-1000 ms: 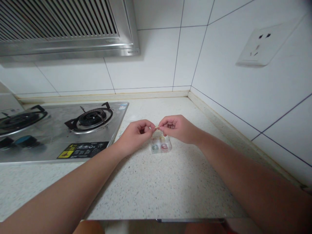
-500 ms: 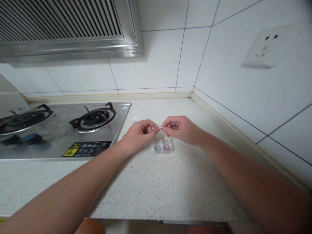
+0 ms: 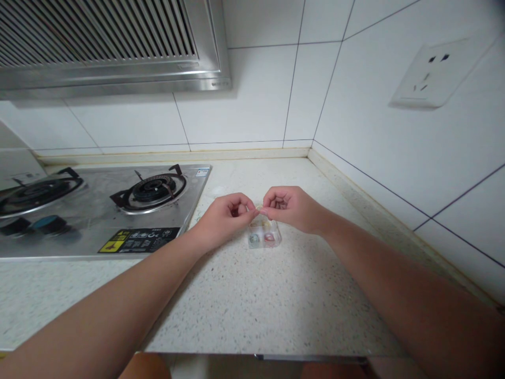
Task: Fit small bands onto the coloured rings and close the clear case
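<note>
My left hand (image 3: 224,213) and my right hand (image 3: 290,207) meet above the speckled countertop (image 3: 256,305), fingertips pinched together on a tiny pale band-like item (image 3: 258,209) that I cannot make out clearly. Directly under them sits a small clear plastic box (image 3: 263,235) with little coloured rings inside, a green one at the left and a red one at the right. Both hands are closed in a pinch; neither touches the box as far as I can tell.
A steel gas hob (image 3: 98,210) with two burners and dark knobs lies at the left. A range hood (image 3: 106,47) hangs above it. White tiled walls form a corner at the back, with a wall socket (image 3: 428,73) at the right. The counter's front edge runs near the bottom.
The hands have stayed pinched together over the box; the fingertips have drawn slightly closer. The view shifted a little to the left between the earliest frame and now.
</note>
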Motion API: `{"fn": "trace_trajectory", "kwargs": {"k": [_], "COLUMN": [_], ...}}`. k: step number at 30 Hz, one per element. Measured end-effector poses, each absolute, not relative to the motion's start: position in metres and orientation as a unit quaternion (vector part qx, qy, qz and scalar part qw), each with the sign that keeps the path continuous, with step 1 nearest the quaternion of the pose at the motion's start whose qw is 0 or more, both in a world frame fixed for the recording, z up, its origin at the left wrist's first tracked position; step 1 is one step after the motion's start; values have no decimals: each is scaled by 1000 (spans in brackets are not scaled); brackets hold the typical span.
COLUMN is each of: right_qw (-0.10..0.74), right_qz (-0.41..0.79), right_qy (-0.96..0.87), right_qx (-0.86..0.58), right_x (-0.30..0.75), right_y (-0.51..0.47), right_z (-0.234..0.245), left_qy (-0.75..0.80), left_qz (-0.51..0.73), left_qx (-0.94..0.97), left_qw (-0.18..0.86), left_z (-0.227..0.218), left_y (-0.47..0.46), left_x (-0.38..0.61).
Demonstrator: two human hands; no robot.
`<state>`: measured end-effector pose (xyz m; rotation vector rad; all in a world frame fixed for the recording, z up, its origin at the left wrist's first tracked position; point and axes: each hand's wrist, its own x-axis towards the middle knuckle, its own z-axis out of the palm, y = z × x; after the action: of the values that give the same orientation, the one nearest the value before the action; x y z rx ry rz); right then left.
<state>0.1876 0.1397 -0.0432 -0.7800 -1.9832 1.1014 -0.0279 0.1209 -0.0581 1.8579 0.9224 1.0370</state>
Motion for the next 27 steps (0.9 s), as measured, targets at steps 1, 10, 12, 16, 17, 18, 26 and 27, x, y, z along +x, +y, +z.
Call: {"fn": "trace_trajectory", "kwargs": {"k": [1,10,12,16,17,18,26,27], "right_qw": [362,365,369,370,369,369,311,281], "right_qz": [429,407,406,411,412,411,336,305], "right_qy": [-770,-773,-771,-770,-770,-770,-807,-823], "right_qx": [-304,-323,-322,-318,-319,-319,-373,-387], "right_x": [187,187,186,186,186,186,194,196], "right_y": [140,140,140,139,139,139,143,144], "right_z": [-43,-43,-42,-41,-40,-40,-38,-38], "left_qy": [361,376,374,368,366,363,379,383], "left_qz": [411,396,394,398,398,399,390,390], "left_qx": [734,741,743,741,742,742,757,760], "left_qw": [401,390,392,395,397,398,363,352], "left_z": [-58,-53,-53,-54,-54,-54,-52,-52], "left_y": [121,118,118,118,118,117,118,119], "left_x": [-28,-27,-26,-26,-26,-26,-29,-30]}}
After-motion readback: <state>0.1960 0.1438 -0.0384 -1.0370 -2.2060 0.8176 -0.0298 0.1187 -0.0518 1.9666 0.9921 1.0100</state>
